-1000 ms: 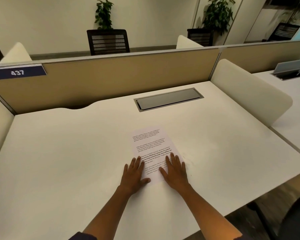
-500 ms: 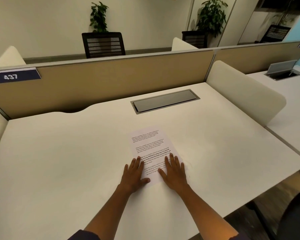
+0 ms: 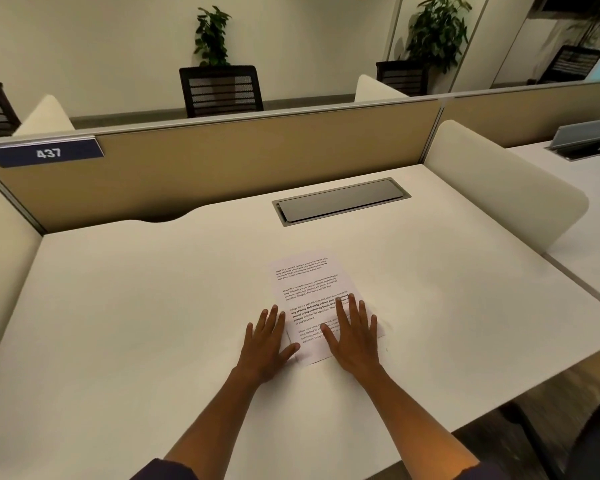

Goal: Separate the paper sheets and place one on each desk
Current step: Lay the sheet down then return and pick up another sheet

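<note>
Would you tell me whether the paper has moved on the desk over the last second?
No; the paper sits the same against the hatch.

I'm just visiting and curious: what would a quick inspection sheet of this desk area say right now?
Surface: white desk, with a closed grey cable hatch set near its back edge.
Job's things: printed paper lying flat near the front; whether it is one sheet or several, I cannot tell.
Clutter: nothing seen.
Hands: left hand flat, its thumb and fingertips on the paper's left edge; right hand flat on the paper's lower right part. Neither has a grip on it.
Cables: nothing seen.
Surroundings: tan partition with sign 437, a cream side divider, a neighbouring desk to the right with its hatch open, black chairs and plants behind.
</note>
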Tool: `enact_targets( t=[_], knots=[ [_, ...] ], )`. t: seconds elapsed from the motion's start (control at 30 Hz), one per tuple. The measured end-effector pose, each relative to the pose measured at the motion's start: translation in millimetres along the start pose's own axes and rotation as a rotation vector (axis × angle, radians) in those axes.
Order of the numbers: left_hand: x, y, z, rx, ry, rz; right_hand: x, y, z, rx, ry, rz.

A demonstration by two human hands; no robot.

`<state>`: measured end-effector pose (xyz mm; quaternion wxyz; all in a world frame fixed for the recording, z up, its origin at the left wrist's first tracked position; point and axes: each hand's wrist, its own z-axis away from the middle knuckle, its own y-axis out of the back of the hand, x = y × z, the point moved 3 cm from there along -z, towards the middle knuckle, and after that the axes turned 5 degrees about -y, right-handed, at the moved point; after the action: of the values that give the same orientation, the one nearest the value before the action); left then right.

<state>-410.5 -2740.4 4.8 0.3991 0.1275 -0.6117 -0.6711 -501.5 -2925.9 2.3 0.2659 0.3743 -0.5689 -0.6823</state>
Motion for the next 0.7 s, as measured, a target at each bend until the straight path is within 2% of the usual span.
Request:
enact_targets(
  t=[0.4, 0.7],
  knots=[
    [-24.2, 15.7, 52.5, 0.144, 0.121, -0.002, -38.0, -2.1, 18.9, 0.031, 0.073, -0.036],
    [-56.7, 12.5, 138.9, 0.192, 0.203, 0.025, -104.4, -20.6, 74.9, -0.007, 0.193, -0.040]
  ],
)
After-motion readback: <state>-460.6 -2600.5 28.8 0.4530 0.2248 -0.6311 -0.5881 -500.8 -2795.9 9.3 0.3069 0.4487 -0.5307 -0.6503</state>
